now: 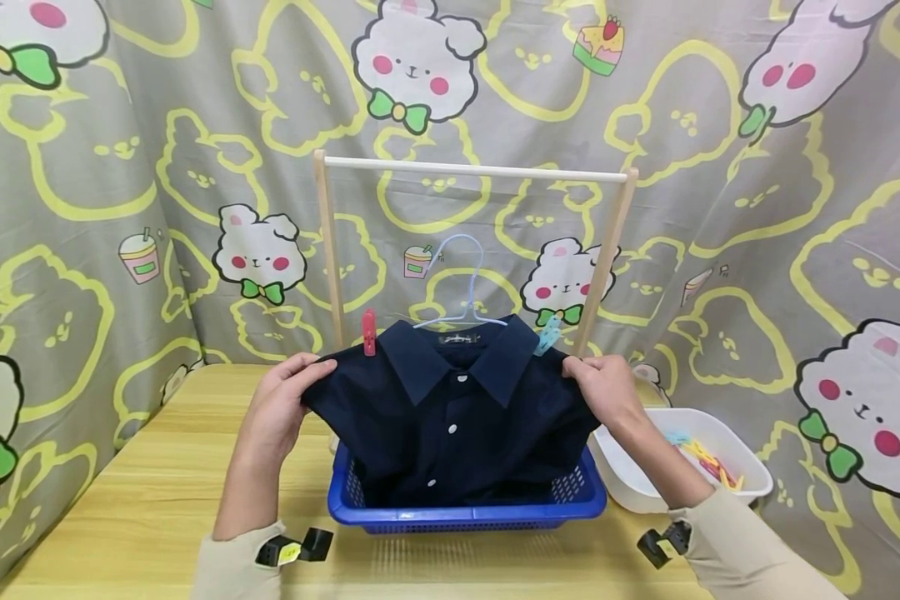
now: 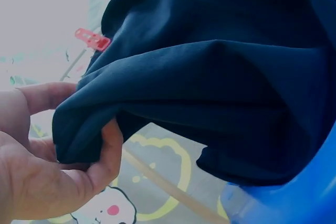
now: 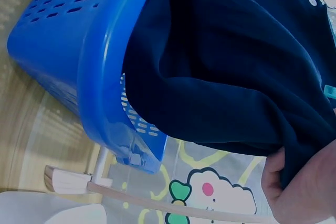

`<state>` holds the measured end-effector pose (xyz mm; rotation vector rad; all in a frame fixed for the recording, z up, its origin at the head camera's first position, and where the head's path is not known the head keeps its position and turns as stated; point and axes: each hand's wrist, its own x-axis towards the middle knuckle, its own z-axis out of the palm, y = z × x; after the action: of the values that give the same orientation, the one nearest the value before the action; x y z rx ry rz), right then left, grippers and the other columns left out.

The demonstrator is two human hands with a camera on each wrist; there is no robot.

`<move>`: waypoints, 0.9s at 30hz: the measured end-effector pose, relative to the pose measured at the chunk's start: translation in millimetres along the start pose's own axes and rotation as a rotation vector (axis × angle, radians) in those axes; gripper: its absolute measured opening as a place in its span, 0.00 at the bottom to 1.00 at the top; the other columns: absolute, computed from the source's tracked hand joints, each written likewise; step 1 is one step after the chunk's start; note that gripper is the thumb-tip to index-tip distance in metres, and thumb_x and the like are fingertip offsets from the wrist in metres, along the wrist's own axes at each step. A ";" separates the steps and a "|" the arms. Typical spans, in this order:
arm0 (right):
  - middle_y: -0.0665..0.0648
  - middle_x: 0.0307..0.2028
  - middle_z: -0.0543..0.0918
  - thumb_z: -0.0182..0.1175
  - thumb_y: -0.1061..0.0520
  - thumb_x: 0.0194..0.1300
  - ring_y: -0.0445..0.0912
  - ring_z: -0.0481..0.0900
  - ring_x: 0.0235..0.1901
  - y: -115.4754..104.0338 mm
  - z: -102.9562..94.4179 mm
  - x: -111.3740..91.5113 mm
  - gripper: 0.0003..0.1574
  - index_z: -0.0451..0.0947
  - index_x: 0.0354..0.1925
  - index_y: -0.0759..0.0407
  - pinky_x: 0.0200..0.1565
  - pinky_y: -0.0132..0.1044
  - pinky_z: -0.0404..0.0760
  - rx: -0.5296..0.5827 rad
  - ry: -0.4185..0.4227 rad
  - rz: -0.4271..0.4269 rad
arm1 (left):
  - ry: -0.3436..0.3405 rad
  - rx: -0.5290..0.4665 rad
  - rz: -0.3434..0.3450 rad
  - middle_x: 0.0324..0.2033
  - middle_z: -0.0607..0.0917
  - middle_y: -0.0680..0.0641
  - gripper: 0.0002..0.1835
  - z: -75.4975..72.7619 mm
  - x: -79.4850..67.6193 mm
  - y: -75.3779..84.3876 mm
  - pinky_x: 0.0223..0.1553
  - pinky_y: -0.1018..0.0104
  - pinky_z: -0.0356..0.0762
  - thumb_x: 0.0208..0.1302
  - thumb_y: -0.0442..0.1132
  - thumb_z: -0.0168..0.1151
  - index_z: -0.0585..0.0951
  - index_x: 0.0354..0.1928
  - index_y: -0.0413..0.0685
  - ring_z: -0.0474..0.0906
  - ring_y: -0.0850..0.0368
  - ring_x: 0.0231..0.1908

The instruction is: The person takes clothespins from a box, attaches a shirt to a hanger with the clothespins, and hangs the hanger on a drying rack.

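A dark navy collared shirt (image 1: 450,417) with white buttons hangs on a pale blue wire hanger (image 1: 471,283), its lower part down in a blue basket (image 1: 465,517). A red clothespin (image 1: 370,333) clips one shoulder, and a light blue clothespin (image 1: 549,335) clips the other. My left hand (image 1: 281,400) pinches the shirt's left-side sleeve between thumb and fingers; the left wrist view shows the fabric folded over those fingers. On the opposite side my right hand (image 1: 607,390) grips the other sleeve near the shoulder. Both sleeves are spread outward.
Behind the basket stands a wooden rack with a white crossbar (image 1: 472,169). At the right, a white tub (image 1: 682,458) holds several coloured clothespins (image 1: 708,465). All this is on a wood-grain table (image 1: 165,483), with a patterned curtain (image 1: 195,167) around it.
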<state>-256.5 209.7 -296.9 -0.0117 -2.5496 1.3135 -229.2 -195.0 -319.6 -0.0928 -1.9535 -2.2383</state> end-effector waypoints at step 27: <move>0.45 0.13 0.59 0.60 0.46 0.61 0.50 0.67 0.27 3.2 -20.9 -2.8 0.28 0.67 0.07 0.46 0.28 0.38 0.64 -0.106 0.106 0.038 | -0.078 0.155 0.004 0.42 0.86 0.63 0.28 -28.6 8.6 -14.2 0.51 0.71 0.81 0.79 0.50 0.50 0.69 0.67 0.33 0.84 0.67 0.47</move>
<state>-249.0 227.9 -288.6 -0.1468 -2.5370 1.1573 -238.2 -222.1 -336.2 -0.1663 -2.1563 -2.1019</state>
